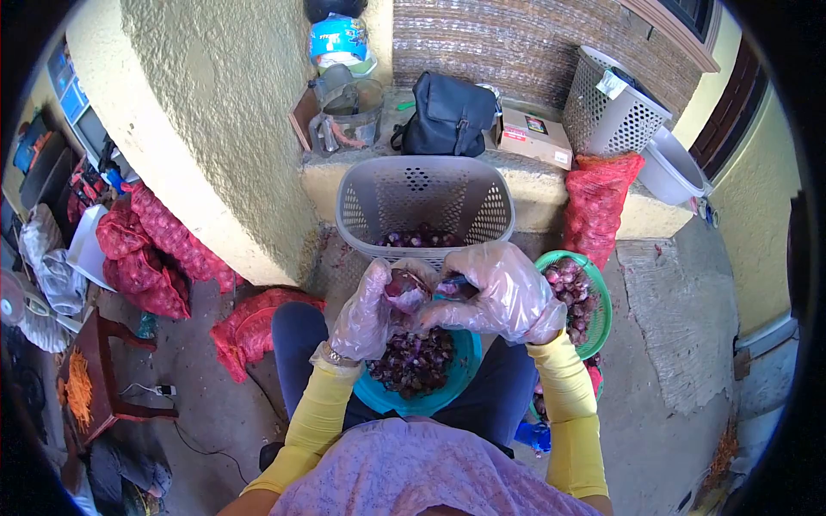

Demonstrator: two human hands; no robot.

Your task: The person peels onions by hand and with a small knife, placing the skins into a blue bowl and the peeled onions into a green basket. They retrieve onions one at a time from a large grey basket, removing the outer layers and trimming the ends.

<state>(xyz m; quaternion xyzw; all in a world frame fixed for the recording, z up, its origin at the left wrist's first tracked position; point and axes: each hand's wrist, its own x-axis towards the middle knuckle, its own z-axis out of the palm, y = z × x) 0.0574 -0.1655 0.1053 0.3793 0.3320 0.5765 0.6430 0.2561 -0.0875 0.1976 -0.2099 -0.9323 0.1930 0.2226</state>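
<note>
My left hand (365, 315), in a clear plastic glove, has its fingers closed round a red onion (407, 292) above my lap. Close beside it, my gloved right hand (506, 294) is closed on a small dark tool (457, 283) that looks like a knife handle; its blade is not visible. Below both hands, a teal basin (472, 368) between my knees holds loose onion skins and pieces (413, 365). In front stands a grey perforated laundry basket (426, 250) with red onions (420, 236) at its bottom.
A green basket (605, 320) of red onions stands to my right. Red mesh sacks (602, 202) lean at the ledge and lie (258, 325) at left. A black bag (452, 116), a cardboard box (535, 138) and a tall basket (607, 107) line the ledge.
</note>
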